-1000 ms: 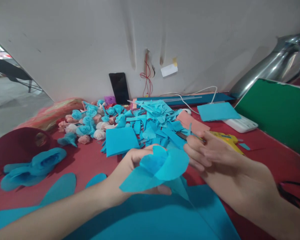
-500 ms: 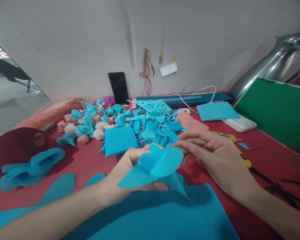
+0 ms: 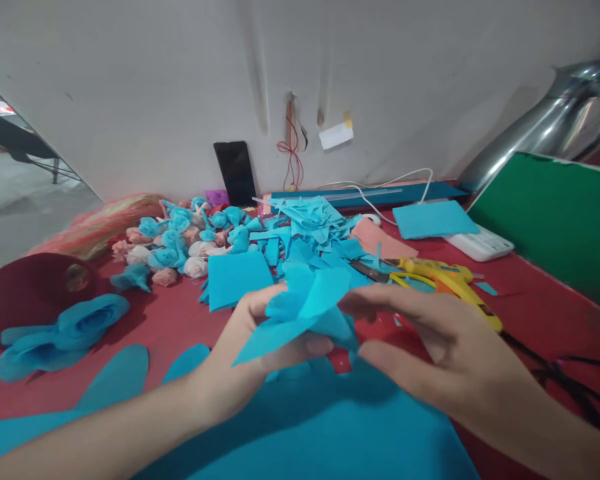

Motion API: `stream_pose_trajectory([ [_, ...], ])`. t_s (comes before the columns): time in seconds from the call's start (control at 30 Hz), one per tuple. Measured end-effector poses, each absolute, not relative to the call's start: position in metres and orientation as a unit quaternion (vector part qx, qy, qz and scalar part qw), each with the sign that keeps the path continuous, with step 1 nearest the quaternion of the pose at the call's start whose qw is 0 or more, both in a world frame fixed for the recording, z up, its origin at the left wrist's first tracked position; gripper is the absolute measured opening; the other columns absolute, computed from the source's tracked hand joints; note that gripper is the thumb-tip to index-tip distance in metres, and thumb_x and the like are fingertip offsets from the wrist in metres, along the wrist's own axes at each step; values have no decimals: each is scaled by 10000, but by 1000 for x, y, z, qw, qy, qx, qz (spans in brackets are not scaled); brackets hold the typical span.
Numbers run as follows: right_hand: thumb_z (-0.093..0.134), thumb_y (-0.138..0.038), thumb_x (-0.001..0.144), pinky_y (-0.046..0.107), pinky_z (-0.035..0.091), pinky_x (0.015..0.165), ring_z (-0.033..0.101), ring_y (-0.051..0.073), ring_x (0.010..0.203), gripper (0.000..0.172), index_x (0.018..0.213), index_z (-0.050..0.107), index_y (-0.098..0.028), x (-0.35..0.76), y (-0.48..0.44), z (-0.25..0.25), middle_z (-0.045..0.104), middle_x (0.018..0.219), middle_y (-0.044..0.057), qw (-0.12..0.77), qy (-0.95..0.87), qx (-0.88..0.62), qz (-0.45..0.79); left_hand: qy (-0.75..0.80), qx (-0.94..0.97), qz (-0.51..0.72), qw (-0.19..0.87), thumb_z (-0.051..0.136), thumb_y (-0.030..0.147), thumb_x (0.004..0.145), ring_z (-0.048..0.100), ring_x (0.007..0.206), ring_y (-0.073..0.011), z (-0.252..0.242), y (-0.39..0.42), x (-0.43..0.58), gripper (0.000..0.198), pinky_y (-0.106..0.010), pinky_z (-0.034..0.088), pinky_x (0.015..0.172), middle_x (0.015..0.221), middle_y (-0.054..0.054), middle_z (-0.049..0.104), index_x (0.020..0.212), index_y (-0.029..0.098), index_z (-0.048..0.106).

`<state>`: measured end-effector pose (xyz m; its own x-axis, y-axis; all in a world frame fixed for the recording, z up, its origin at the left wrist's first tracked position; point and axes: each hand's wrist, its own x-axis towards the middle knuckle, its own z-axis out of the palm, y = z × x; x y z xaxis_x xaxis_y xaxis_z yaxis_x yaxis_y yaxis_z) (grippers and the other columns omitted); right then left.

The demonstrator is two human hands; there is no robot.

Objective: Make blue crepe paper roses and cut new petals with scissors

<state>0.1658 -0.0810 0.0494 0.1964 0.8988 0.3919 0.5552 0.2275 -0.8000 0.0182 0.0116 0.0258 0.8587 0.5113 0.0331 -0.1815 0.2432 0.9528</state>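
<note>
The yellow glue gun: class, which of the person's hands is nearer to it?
Right. The right hand is just on the near side of the yellow glue gun; the left hand is farther off to its left, holding the blue paper flower.

hands: bare | wrists: bare | forearms: bare, slender | thumbs: rounded tips

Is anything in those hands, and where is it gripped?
The left hand holds a blue paper flower beneath its spread petals. The right hand is beside it, thumb and fingers parted; whether it touches cannot be told.
</note>
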Motion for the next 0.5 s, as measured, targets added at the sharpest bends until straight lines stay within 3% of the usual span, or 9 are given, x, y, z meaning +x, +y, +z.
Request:
stream_pose_trajectory([
  [0.1, 630, -200, 630, 134, 494, 446, 610, 113, 510, 65, 688, 650, -222, 156, -82, 47, 646, 565, -42, 496, -591, -600, 211, 170, 549, 242, 782, 704, 259, 678, 556, 720, -106, 27, 5, 17, 94, -192, 464, 685, 748, 20, 606, 720, 189, 658],
  [0.23, 559, -211, 671, 174, 484, 455, 613, 145, 533, 106, 621, 648, -183, 153, -83, 46, 613, 521, -9, 473, -575, -608, 276, 162, 538, 236, 793, 701, 211, 681, 563, 641, -82, 28, 0, 17, 58, -171, 466, 631, 670, 43, 614, 675, 189, 647],
  [0.5, 594, -218, 692, 160, 480, 476, 600, 113, 559, 100, 717, 690, -211, 153, -87, 40, 634, 578, -36, 463, -584, -627, 225, 236, 521, 222, 790, 776, 307, 538, 579, 659, -146, 35, -4, 21, 214, -277, 502, 668, 718, 10, 631, 678, 197, 657],
])
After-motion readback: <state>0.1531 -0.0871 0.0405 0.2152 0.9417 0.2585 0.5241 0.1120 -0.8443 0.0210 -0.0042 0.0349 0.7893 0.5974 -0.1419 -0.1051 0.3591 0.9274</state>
